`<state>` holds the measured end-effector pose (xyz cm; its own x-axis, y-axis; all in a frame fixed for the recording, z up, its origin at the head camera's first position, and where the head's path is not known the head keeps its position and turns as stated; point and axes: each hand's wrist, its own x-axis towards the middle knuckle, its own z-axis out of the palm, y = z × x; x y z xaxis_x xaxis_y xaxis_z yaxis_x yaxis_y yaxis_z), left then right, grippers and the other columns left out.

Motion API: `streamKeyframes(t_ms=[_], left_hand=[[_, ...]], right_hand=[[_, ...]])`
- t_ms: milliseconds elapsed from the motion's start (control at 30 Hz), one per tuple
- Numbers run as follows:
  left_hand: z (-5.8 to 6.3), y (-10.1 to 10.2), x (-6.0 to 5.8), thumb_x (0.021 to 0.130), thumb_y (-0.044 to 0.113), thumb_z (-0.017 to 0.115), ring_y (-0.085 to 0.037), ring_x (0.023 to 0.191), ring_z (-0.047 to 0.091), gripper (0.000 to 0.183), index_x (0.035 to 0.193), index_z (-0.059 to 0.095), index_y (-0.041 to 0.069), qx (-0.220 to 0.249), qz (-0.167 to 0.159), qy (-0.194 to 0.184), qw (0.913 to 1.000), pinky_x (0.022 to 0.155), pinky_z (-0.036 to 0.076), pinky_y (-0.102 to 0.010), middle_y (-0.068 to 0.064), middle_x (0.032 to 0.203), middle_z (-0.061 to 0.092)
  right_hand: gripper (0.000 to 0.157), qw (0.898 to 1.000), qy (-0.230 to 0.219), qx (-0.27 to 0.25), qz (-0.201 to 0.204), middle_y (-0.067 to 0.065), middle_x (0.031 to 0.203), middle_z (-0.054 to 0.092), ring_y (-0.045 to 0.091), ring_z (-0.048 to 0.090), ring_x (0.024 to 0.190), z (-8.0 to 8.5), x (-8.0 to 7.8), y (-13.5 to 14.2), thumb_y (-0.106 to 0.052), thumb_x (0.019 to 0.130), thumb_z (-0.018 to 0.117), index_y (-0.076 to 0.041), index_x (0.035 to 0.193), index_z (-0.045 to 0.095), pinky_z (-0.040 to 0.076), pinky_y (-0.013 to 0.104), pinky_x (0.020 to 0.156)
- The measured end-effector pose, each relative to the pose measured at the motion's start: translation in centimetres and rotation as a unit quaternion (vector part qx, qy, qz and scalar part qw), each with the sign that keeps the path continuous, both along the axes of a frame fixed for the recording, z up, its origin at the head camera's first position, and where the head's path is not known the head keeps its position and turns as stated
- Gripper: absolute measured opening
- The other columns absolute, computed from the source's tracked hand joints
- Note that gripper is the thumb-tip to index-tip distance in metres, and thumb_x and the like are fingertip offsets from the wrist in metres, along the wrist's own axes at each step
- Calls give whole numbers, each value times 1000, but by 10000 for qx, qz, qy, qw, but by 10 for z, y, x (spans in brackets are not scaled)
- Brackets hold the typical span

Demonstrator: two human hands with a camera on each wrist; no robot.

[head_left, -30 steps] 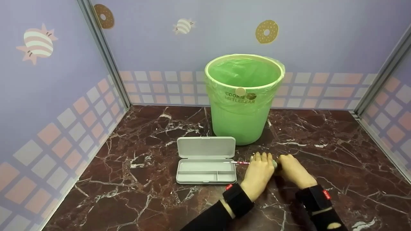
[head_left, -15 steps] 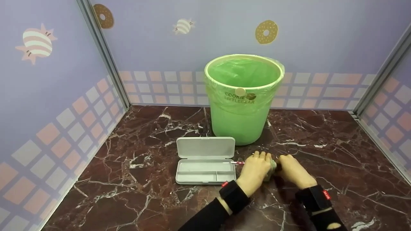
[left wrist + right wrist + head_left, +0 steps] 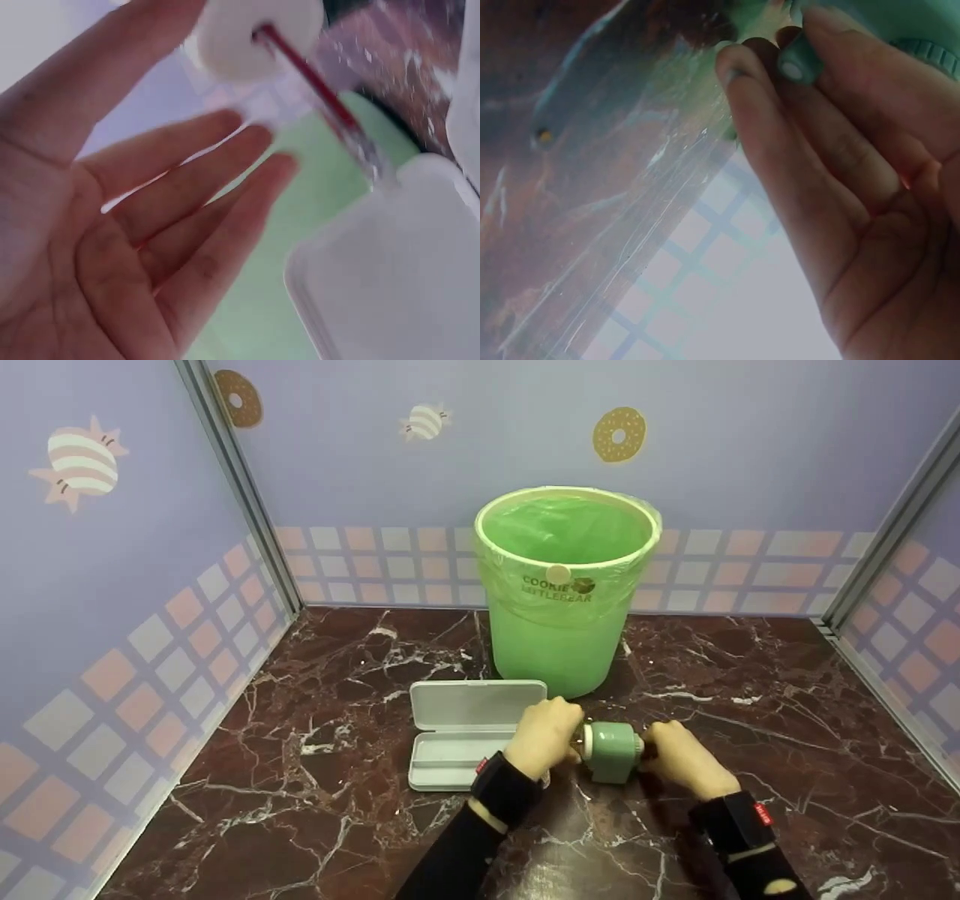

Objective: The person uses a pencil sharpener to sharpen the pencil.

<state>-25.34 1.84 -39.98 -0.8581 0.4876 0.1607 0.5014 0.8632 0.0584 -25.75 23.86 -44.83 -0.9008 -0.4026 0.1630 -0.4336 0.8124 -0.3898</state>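
A green pencil sharpener (image 3: 615, 751) with a white face stands on the marbled table, right of an open grey pencil case (image 3: 478, 706). In the left wrist view a red pencil (image 3: 319, 88) sticks out of the hole in the sharpener's white face. My left hand (image 3: 546, 735) is beside that face, its fingers extended and apart from the pencil; in the head view it covers the pencil and part of the case. My right hand (image 3: 684, 759) pinches the sharpener's green crank handle (image 3: 798, 63) between thumb and fingers.
Behind the case and sharpener stands a green trash bin (image 3: 559, 641) lined with a clear bag. Patterned panels (image 3: 360, 457) enclose the table at the back and both sides.
My left hand has let go of the sharpener's body and moved left to its white face, uncovering the green body. My right hand stays at the crank.
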Motion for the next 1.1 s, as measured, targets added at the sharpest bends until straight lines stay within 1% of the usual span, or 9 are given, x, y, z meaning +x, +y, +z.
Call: streamKeyframes(t_ms=[100,167,233,300,333,467,633,900,1100], left_hand=[[1,-6,-3,64,27,91,-23,77,72,28,81,75,13,50,-28,-110,9999,62,58,-36,-3,86,75],[0,-8,-4,66,26,90,-23,77,72,23,80,76,14,71,-90,-185,9998,62,58,-36,-2,85,75],[-3,-9,-6,68,26,89,-22,77,72,21,81,77,15,46,-131,-230,9996,63,58,-35,-2,85,75],[-5,-8,-8,69,26,88,-22,76,72,19,81,78,16,0,-144,-216,9997,63,58,-35,-1,85,75],[-7,-8,-9,69,26,88,-21,76,72,18,80,78,16,-16,-145,-177,9997,63,58,-34,-1,84,75],[-11,-7,-11,71,25,87,-21,73,71,16,79,76,17,-57,-159,79,9998,61,57,-34,-1,83,76],[-13,-6,-13,73,22,84,-22,71,71,12,78,75,16,19,-286,348,9990,59,57,-34,-1,82,75],[-13,-4,-14,75,19,83,-21,73,71,10,78,74,16,15,-374,406,9985,61,58,-34,0,83,75],[-16,-3,-18,76,19,82,-21,74,72,8,79,75,17,-35,-369,287,9989,62,58,-35,1,83,76]], right_hand=[[21,9996,-254,-98,57,1,68,68,13,61,63,6,3,1,5,59,81,-5,74,69,53,32,60],[40,9992,-373,-117,12,9,82,73,21,67,73,12,6,1,2,58,85,2,96,71,57,38,69],[67,9992,-383,-148,-3,20,102,72,32,69,91,17,9,0,-4,59,88,7,119,63,57,47,83],[86,9995,-176,-242,12,27,116,67,40,65,103,22,12,-4,-11,58,91,9,132,52,52,54,93],[90,9995,-29,-315,45,29,121,64,43,63,107,23,13,-8,-14,58,92,9,134,49,50,56,96],[83,9955,698,-555,334,26,126,60,42,59,114,22,15,-25,-18,62,92,3,131,50,47,57,100],[73,9892,1326,-378,491,19,123,61,35,59,115,15,18,-41,-9,64,89,1,128,55,49,51,101],[59,9807,1835,-93,665,12,111,65,27,61,104,8,18,-45,-4,61,89,1,114,63,54,43,92],[58,9833,1715,-152,590,12,112,65,28,61,106,9,19,-47,-2,62,88,1,114,63,53,42,93]])
